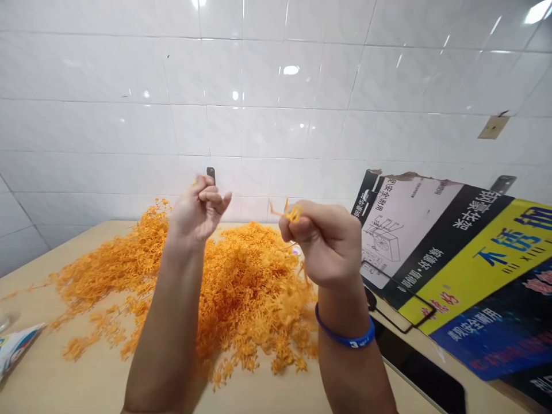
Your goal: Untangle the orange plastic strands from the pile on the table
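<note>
Raised above the table, my right hand (325, 241) pinches a small orange plastic piece (293, 214) between thumb and fingertips, with thin prongs sticking out to the left. My left hand (200, 208) is held up to the left of it, fingers curled in and slightly blurred. A speck of orange shows at its fingertips, too small to make out. Behind and below both hands lies a big heap of orange plastic pieces (245, 282), some joined in strands. A blue wristband (345, 336) is round my right wrist.
A printed cardboard box (452, 259) leans at the right, with a black wire stand (409, 329) and a dark phone (418, 368) beside it. A white packet (19, 348) lies at the left edge. Behind the table (81, 385) is a tiled wall.
</note>
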Motion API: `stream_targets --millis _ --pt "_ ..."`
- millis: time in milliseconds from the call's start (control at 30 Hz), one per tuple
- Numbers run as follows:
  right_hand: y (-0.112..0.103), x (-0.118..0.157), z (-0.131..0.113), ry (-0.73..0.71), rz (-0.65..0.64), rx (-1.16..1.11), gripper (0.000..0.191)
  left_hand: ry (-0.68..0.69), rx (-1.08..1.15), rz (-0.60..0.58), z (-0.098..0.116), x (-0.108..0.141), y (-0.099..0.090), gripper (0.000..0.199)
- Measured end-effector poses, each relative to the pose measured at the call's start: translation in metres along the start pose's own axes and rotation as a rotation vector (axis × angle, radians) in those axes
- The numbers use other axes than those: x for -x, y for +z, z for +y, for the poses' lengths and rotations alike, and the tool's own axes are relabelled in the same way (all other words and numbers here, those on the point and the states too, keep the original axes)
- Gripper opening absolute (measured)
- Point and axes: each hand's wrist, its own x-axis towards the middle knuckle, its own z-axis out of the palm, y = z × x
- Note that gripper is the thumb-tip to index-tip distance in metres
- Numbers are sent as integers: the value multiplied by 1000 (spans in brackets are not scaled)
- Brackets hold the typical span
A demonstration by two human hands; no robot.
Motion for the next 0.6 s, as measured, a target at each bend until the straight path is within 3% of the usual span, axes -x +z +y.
stream_targets --millis 100,233,300,433,600 --pt "1 -2 3 140 90 -15 35 243 -195 117 7 -3 -8 23" --pt "5 -7 15 343 116 -190 31 414 -611 108 6 5 -6 7" --pt "6 -8 18 404 125 -290 28 388 -850 71 3 8 -5 5" --pt "3 -9 16 484 119 -415 22 188 -1293 -66 -7 2 -10 21" --pt "0 -9 12 524 104 -505 25 13 -1482 -267 -21 -17 -28 41"
